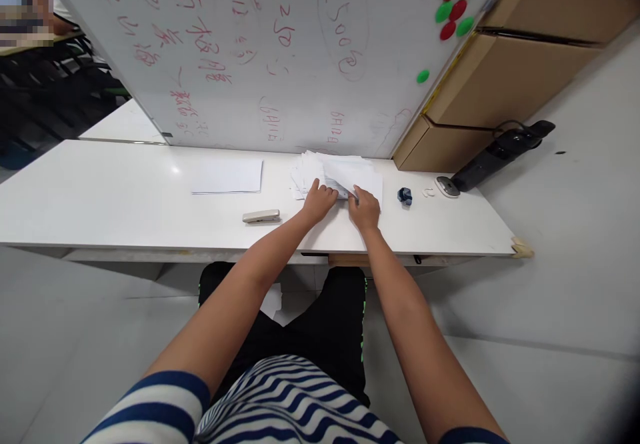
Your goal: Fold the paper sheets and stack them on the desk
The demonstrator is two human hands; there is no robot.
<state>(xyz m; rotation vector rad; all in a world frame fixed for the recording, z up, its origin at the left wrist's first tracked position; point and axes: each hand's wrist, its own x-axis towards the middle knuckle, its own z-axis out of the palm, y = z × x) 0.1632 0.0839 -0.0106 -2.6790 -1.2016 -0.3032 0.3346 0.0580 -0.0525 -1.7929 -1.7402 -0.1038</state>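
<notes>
A loose stack of white paper sheets (357,164) lies on the white desk in front of me, its edges uneven. My left hand (320,204) is closed at the near left edge of the stack, with the thumb on top. At the near edge, my right hand (365,209) pinches sheets, and one corner is folded up between the two hands. Print shows on the sheet beneath the raised corner. Left of the hands rests a beige stapler (261,217). Behind it sits a neat pile of white paper (227,176).
To the right stand a small dark blue object (405,196), a computer mouse (447,187) and a black bottle (500,154). Stacked cardboard boxes (510,77) rise behind. A whiteboard (295,97) with red writing and magnets borders the desk's back. The desk's front edge (150,247) runs before my knees.
</notes>
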